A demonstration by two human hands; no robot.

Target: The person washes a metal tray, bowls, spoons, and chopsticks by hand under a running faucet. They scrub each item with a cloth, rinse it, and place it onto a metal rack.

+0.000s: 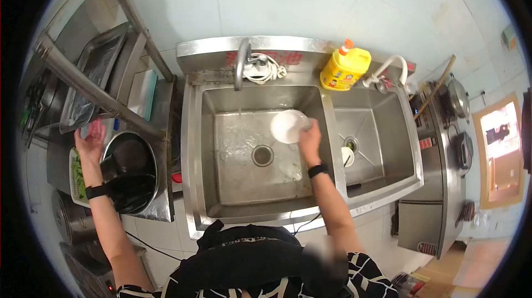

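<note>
My right hand (310,142) grips the rim of a white bowl (287,126) over the right side of the large sink basin (233,179). From the metal tap (242,65), a thin stream of water runs into that basin, left of the bowl. Far to the left, my left hand (91,138) is raised with its fingers spread, beside the shelf rack. Below it are a white basket of green vegetables (79,179) and a large metal pot (153,159) with dark pans inside. The left palm holds nothing that I can see.
A yellow detergent jug (344,70) with an orange pump stands behind the basins. The smaller right basin (382,154) contains a white cup (347,157). A metal rack (83,79) with trays rises on the left. A steel counter (451,170) stands right.
</note>
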